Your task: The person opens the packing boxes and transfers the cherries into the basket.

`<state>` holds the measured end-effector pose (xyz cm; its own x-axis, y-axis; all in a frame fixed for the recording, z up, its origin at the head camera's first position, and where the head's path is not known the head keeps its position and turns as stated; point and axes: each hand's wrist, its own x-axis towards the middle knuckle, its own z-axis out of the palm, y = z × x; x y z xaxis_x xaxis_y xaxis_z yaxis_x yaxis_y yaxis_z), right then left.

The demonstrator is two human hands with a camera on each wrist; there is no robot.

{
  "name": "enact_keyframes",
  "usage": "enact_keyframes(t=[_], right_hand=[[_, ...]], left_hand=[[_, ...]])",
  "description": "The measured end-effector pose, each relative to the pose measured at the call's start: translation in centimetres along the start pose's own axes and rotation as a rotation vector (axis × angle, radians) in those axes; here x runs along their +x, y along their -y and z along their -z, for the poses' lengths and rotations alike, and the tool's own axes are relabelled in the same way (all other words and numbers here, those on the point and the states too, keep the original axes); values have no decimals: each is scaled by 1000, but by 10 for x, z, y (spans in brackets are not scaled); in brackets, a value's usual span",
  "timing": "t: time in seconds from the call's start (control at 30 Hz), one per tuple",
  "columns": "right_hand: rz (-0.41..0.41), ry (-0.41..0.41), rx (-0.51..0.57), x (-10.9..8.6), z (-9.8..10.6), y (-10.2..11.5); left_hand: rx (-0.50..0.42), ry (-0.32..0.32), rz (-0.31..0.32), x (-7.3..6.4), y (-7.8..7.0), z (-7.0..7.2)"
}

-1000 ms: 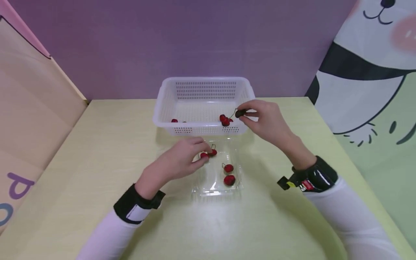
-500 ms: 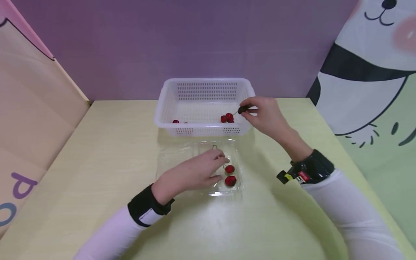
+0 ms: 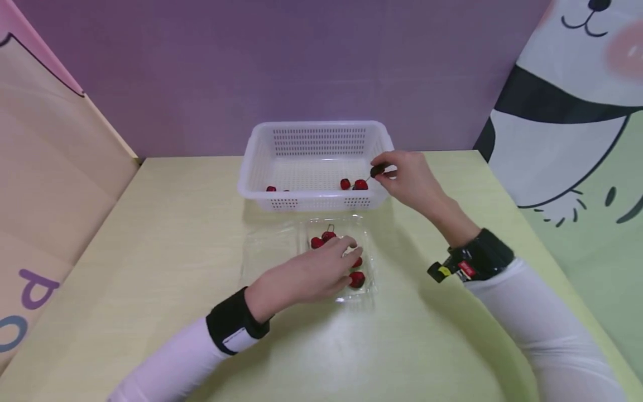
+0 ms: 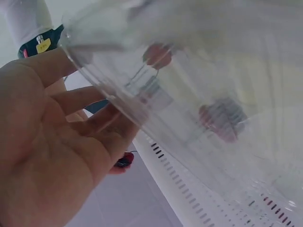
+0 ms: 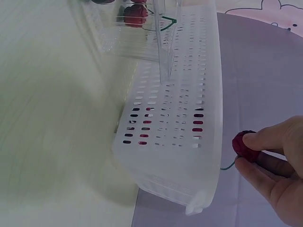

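Observation:
My right hand (image 3: 411,177) pinches a dark red cherry (image 5: 245,145) between thumb and fingers, over the right end of the white basket (image 3: 316,202). A thin green stem trails from this cherry toward a red cherry (image 3: 360,184) in the basket. My left hand (image 3: 313,271) reaches across the clear plastic box (image 3: 363,226), its relaxed fingers just above two cherries. One of these, a red cherry (image 3: 357,279), shows by the thumb; the other is partly hidden. More cherries (image 3: 329,235) lie at the box's far left. In the left wrist view, the fingers (image 4: 80,98) overlap the box edge.
The box's clear lid (image 3: 266,245) lies spread to the left on the pale table (image 3: 171,223). The basket stands just behind the box, near the purple wall (image 3: 311,61). Another cherry (image 3: 271,188) sits at the basket's left. Printed panels flank both sides.
My left hand has moved right and nearer the front, from the far left cherries to the right-hand ones. My right hand has shifted slightly right, still pinching its cherry.

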<state>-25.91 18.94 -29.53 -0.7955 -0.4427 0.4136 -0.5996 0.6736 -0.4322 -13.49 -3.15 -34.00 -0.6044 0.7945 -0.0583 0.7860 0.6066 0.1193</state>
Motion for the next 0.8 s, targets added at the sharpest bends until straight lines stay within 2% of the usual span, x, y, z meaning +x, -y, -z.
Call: enact_keyframes(t=[0.3, 0.63, 0.8], right_hand=[[-61, 27, -48, -2, -3, -1], [-43, 26, -85, -5, -3, -2], [-28, 12, -90, -6, -3, -2]], left_hand=[[58, 70, 32, 1, -6, 3], [107, 127, 40, 8, -6, 6], [102, 134, 57, 13, -7, 6]])
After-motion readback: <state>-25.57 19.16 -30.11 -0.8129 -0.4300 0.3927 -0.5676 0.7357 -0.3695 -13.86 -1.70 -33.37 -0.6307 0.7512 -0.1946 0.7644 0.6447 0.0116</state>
